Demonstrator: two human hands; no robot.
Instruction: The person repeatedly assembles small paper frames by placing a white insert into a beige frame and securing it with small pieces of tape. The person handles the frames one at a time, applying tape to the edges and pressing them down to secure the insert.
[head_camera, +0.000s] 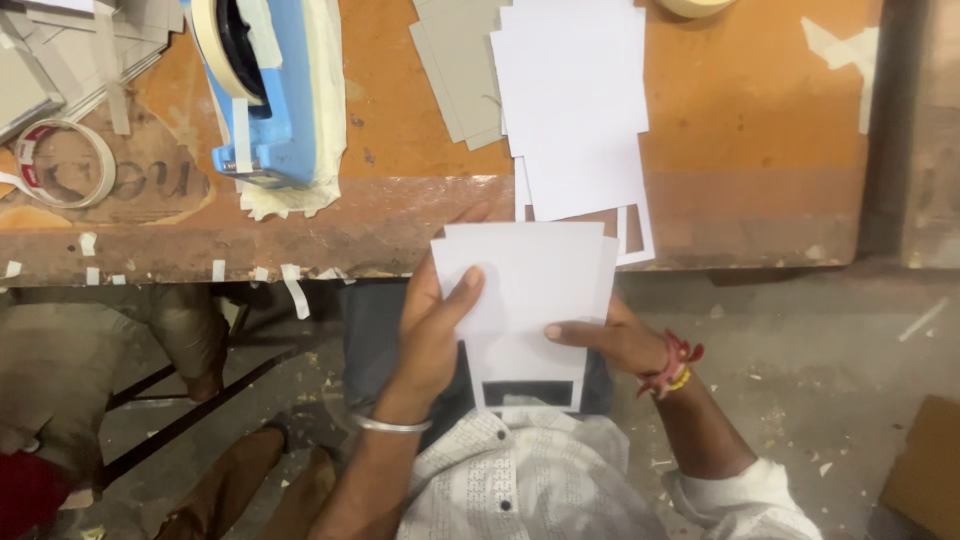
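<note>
- The left hand (432, 325) and the right hand (610, 340) both clamp one small stack of white sheets (530, 290), thumbs on top, just near of the desk (400, 215) edge.
- The stack's long axis runs near to far, with a black band at its near end.
- A larger white pile (575, 100) lies on the desk just beyond, slightly right, closer to the right hand.
- A blue tape dispenser (270, 90) stands far left.

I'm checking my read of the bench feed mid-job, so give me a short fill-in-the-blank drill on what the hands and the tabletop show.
1. Both the left hand and the right hand hold a stack of white ____.
2. The tape dispenser on the table is coloured ____.
3. The metal bangle sits on the ____ wrist.
4. The red thread band sits on the ____ wrist.

Missing words: sheets; blue; left; right
</note>
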